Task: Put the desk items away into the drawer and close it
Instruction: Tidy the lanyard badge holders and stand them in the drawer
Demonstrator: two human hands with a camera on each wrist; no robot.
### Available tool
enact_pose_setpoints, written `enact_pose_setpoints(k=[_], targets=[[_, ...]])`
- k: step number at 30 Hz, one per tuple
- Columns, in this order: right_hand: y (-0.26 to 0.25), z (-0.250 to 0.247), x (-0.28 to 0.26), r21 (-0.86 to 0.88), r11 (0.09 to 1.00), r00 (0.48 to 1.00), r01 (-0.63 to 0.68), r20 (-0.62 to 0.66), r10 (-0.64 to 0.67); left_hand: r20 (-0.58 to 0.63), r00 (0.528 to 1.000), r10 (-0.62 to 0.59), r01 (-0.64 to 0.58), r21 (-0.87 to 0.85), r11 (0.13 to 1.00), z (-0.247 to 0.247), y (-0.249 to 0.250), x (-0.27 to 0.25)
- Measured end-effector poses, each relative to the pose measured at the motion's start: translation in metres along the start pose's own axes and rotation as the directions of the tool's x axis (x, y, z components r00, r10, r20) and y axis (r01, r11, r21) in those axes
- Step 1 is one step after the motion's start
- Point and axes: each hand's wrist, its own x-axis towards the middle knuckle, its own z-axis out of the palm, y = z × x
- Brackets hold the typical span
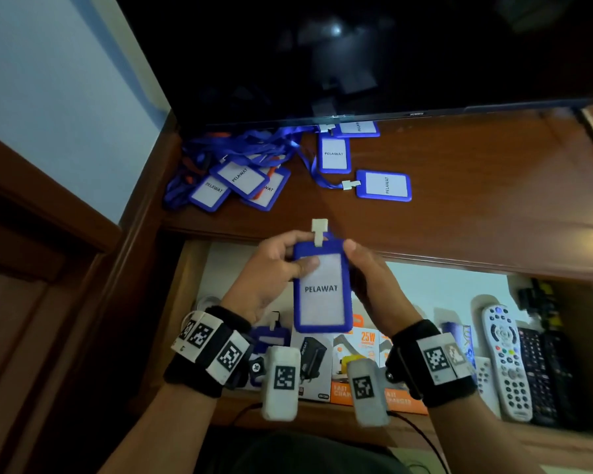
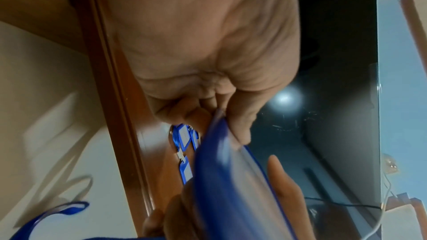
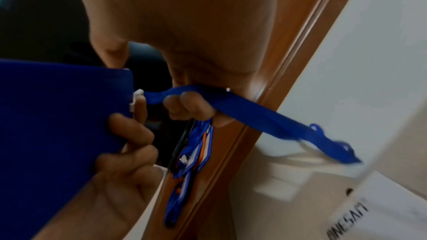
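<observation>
I hold a blue badge holder (image 1: 322,289) marked PELAWAT upright over the open drawer (image 1: 185,302). My left hand (image 1: 288,260) pinches its upper left edge, thumb on the front (image 2: 240,123) and fingers on the blue back (image 3: 57,116). My right hand (image 1: 356,256) is at its upper right edge, with its fingers curled round the holder's blue lanyard (image 3: 254,116), which trails down into the drawer. More badge holders lie on the desk: a tangled pile (image 1: 233,184) at the left, one (image 1: 334,155) near the screen and one (image 1: 384,185) to its right.
A dark TV screen (image 1: 356,56) stands at the back of the wooden desk (image 1: 476,186). The drawer holds charger boxes (image 1: 367,340), another blue badge holder (image 1: 267,340), a white remote (image 1: 507,364) and black remotes (image 1: 545,371). A wall (image 1: 48,80) is on the left.
</observation>
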Motion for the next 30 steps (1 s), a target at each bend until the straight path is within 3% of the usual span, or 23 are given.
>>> enact_pose_setpoints(k=[4,8,11,13,16,18,23,30], targets=[[0.008,0.002,-0.005,0.016,1.000,1.000,0.001,0.008,-0.001,-0.181,0.983,0.038,-0.042,-0.018,0.999,0.008,-0.006,0.008],[0.004,-0.005,-0.007,-0.013,1.000,0.999,0.025,-0.036,-0.026,-0.199,0.980,0.029,-0.028,0.012,1.000,0.012,-0.007,0.010],[-0.002,-0.021,-0.010,-0.099,0.995,1.000,-0.003,-0.013,0.002,-0.113,0.993,-0.022,0.030,0.070,0.997,0.003,-0.003,0.012],[-0.005,-0.033,-0.013,-0.159,0.986,0.996,-0.056,0.054,0.066,0.030,0.998,-0.053,0.047,0.166,0.985,-0.004,0.001,0.013],[-0.005,-0.043,-0.018,-0.258,0.958,0.973,-0.125,0.159,0.170,0.254,0.957,-0.139,0.043,0.350,0.936,-0.009,0.006,0.014],[-0.004,-0.045,-0.021,-0.299,0.945,0.959,-0.134,0.201,0.200,0.336,0.915,-0.224,0.059,0.436,0.898,-0.009,0.007,0.012],[0.001,-0.047,-0.030,-0.356,0.921,0.929,-0.160,0.262,0.263,0.370,0.860,-0.351,0.108,0.541,0.834,-0.005,0.001,0.009],[0.003,-0.050,-0.040,-0.426,0.890,0.902,-0.162,0.301,0.308,0.316,0.857,-0.407,0.052,0.733,0.678,0.010,0.000,0.005]])
